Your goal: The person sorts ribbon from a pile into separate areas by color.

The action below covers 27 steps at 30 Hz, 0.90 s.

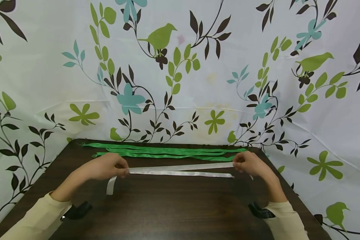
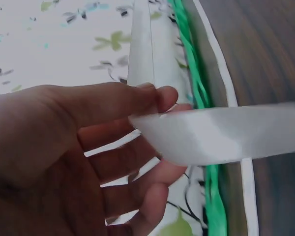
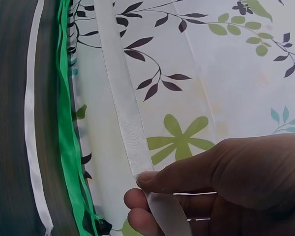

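Note:
A white satin ribbon [image 1: 183,167] stretches between both hands above the table. My left hand [image 1: 109,165] pinches it near one end between thumb and forefinger; a short tail [image 2: 221,135] hangs past the fingers. At the other side my right hand [image 1: 253,162] pinches the ribbon [image 3: 120,88] between thumb and forefinger, with a short end hanging below. A second white ribbon strip [image 3: 33,123] lies lengthwise on the table, just nearer than the held one in the head view. Behind it, several green ribbons [image 1: 168,151] lie side by side along the far edge.
The dark brown wooden table [image 1: 174,206] spans the front. A white curtain [image 1: 204,83] printed with leaves, birds and flowers hangs right behind its far edge and along the sides. Dark straps [image 1: 78,210] sit at both wrists.

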{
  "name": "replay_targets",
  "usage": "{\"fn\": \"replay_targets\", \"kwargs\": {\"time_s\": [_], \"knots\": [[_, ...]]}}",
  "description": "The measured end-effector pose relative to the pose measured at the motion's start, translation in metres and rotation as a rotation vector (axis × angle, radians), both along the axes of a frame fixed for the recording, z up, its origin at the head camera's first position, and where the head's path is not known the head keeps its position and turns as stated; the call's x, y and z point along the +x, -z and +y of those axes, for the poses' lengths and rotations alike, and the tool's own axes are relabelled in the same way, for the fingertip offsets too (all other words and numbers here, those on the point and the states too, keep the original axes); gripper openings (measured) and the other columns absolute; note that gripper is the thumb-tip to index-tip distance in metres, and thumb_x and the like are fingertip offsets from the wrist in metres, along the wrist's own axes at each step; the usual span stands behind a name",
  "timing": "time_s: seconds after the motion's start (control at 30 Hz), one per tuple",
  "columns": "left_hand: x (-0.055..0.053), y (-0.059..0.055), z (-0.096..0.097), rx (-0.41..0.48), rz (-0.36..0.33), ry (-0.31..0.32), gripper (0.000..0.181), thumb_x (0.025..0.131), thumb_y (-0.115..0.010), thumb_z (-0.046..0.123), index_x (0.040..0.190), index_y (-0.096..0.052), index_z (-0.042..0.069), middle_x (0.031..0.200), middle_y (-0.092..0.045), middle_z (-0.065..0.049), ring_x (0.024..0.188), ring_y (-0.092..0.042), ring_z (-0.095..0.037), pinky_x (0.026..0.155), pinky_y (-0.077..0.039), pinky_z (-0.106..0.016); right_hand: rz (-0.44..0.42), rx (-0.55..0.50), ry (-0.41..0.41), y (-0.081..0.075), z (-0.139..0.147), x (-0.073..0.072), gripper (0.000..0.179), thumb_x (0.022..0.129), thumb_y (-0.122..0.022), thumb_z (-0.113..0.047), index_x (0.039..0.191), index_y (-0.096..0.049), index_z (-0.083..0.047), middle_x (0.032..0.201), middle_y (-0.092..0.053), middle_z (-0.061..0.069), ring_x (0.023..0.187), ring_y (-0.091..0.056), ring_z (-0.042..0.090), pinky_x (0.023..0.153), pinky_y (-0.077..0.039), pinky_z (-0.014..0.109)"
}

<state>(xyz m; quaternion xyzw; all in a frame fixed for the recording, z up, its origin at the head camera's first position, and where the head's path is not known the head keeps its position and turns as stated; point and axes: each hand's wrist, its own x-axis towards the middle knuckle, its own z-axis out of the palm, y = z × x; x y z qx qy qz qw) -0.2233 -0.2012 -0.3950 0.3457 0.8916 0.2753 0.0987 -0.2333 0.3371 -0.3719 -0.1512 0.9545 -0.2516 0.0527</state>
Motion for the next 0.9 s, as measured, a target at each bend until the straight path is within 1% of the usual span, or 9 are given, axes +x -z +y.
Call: {"fn": "replay_targets", "kwargs": {"time_s": [0.1, 0.2, 0.3, 0.4, 0.53, 0.57, 0.67, 0.77, 0.9], "knots": [[-0.007, 0.006, -0.01, -0.033, -0.025, -0.011, 0.012, 0.097, -0.069, 0.016, 0.088, -0.077, 0.015, 0.075, -0.063, 0.009, 0.064, -0.05, -0.007, 0.057, -0.043, -0.03, -0.011, -0.006, -0.011, 0.004, 0.001, -0.002, 0.006, 0.098, -0.067, -0.006, 0.094, -0.07, -0.001, 0.077, -0.066, 0.004, 0.067, -0.063, 0.022, 0.059, -0.051, 0.038], [-0.011, 0.011, -0.019, -0.071, -0.045, -0.04, 0.014, 0.095, -0.07, 0.012, 0.083, -0.076, 0.013, 0.07, -0.06, 0.008, 0.059, -0.047, -0.008, 0.054, -0.04, -0.029, -0.021, -0.008, -0.017, 0.009, 0.003, -0.005, 0.006, 0.098, -0.068, -0.006, 0.094, -0.07, -0.002, 0.078, -0.066, 0.004, 0.067, -0.063, 0.021, 0.059, -0.052, 0.038], [-0.013, 0.012, -0.027, -0.11, -0.067, -0.072, 0.017, 0.095, -0.071, 0.01, 0.078, -0.073, 0.012, 0.067, -0.06, 0.006, 0.057, -0.047, -0.009, 0.052, -0.04, -0.029, -0.028, -0.001, -0.026, 0.012, 0.004, -0.007, 0.006, 0.098, -0.067, -0.006, 0.094, -0.07, -0.002, 0.078, -0.065, 0.004, 0.067, -0.063, 0.021, 0.06, -0.051, 0.038], [-0.016, 0.013, -0.035, -0.138, -0.079, -0.074, 0.02, 0.095, -0.071, 0.009, 0.075, -0.071, 0.012, 0.065, -0.061, 0.005, 0.057, -0.047, -0.009, 0.052, -0.039, -0.029, -0.046, 0.005, -0.038, 0.015, 0.005, -0.008, 0.007, 0.099, -0.066, -0.005, 0.094, -0.069, -0.001, 0.077, -0.065, 0.005, 0.066, -0.062, 0.022, 0.06, -0.051, 0.039], [-0.019, 0.017, -0.043, -0.153, -0.146, -0.08, 0.02, 0.093, -0.072, 0.004, 0.074, -0.07, 0.01, 0.065, -0.062, 0.004, 0.061, -0.049, -0.01, 0.056, -0.041, -0.029, -0.075, 0.016, -0.06, 0.019, 0.004, -0.009, 0.006, 0.098, -0.066, -0.003, 0.093, -0.069, 0.0, 0.076, -0.064, 0.007, 0.065, -0.062, 0.023, 0.06, -0.05, 0.039], [-0.02, 0.019, -0.044, -0.155, -0.177, -0.092, 0.019, 0.092, -0.071, 0.003, 0.074, -0.07, 0.01, 0.065, -0.063, 0.003, 0.062, -0.051, -0.011, 0.058, -0.041, -0.03, -0.081, 0.023, -0.063, 0.02, 0.004, -0.009, 0.006, 0.097, -0.065, -0.002, 0.092, -0.069, 0.0, 0.075, -0.064, 0.007, 0.064, -0.061, 0.024, 0.059, -0.05, 0.038], [-0.023, 0.024, -0.05, -0.157, -0.236, -0.113, 0.018, 0.09, -0.069, -0.002, 0.075, -0.07, 0.008, 0.066, -0.064, 0.001, 0.065, -0.054, -0.013, 0.059, -0.042, -0.03, -0.103, 0.045, -0.067, 0.024, 0.002, -0.009, 0.007, 0.096, -0.065, -0.001, 0.09, -0.069, 0.001, 0.072, -0.063, 0.008, 0.062, -0.061, 0.025, 0.058, -0.05, 0.038], [-0.027, 0.029, -0.057, -0.158, -0.261, -0.119, 0.017, 0.09, -0.07, -0.002, 0.076, -0.071, 0.007, 0.067, -0.064, 0.0, 0.064, -0.053, -0.014, 0.058, -0.041, -0.03, -0.128, 0.059, -0.06, 0.028, 0.0, -0.01, 0.008, 0.096, -0.066, 0.0, 0.088, -0.069, 0.0, 0.071, -0.062, 0.008, 0.062, -0.061, 0.025, 0.058, -0.051, 0.038], [-0.032, 0.032, -0.063, -0.181, -0.266, -0.124, 0.014, 0.088, -0.074, 0.001, 0.076, -0.072, 0.008, 0.068, -0.065, 0.001, 0.063, -0.05, -0.012, 0.057, -0.039, -0.029, -0.157, 0.076, -0.045, 0.035, -0.001, -0.011, 0.008, 0.095, -0.069, -0.002, 0.087, -0.069, -0.002, 0.072, -0.062, 0.007, 0.063, -0.062, 0.024, 0.06, -0.053, 0.039]]}}
